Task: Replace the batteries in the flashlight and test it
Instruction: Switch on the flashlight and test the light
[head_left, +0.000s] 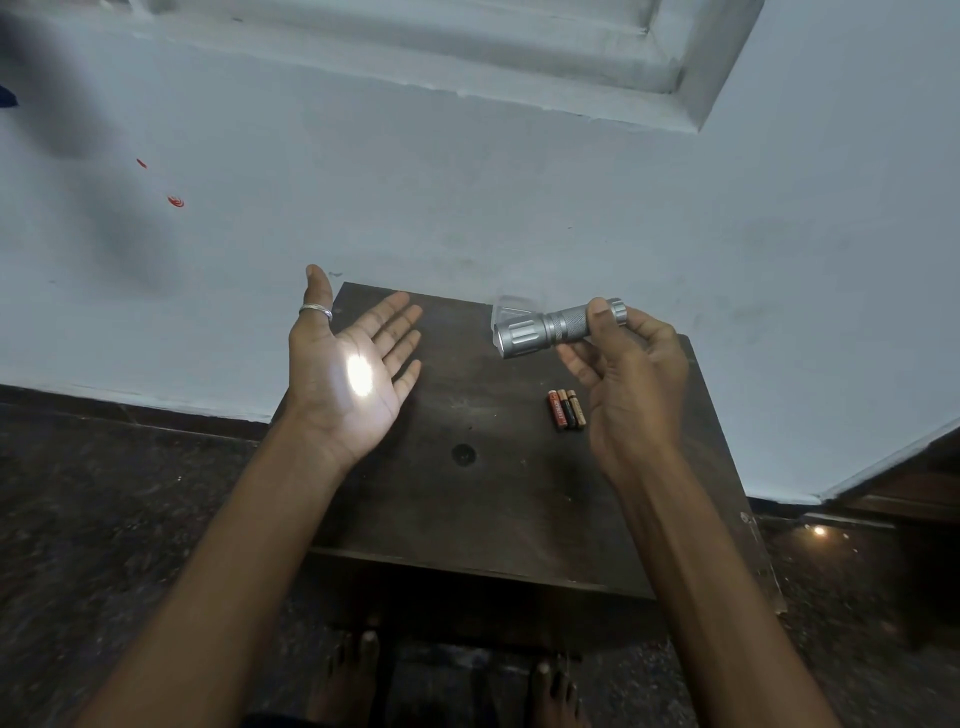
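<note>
My right hand (631, 374) grips a silver flashlight (550, 330) by its tail end, thumb on the rear, above the far right of a small dark wooden table (467, 493). The flashlight's head points left. It is lit: a bright spot of light falls on the palm of my left hand (353, 364), which is held open, palm up, fingers spread, over the table's far left corner. A silver ring sits on the left thumb. Three small batteries (566, 409) lie side by side on the table just left of my right wrist.
A clear plastic piece (511, 306) lies at the table's far edge behind the flashlight. A pale wall rises right behind the table. Dark stone floor surrounds it, my bare feet (363, 670) showing under the near edge. Wooden furniture (914, 483) stands at the right.
</note>
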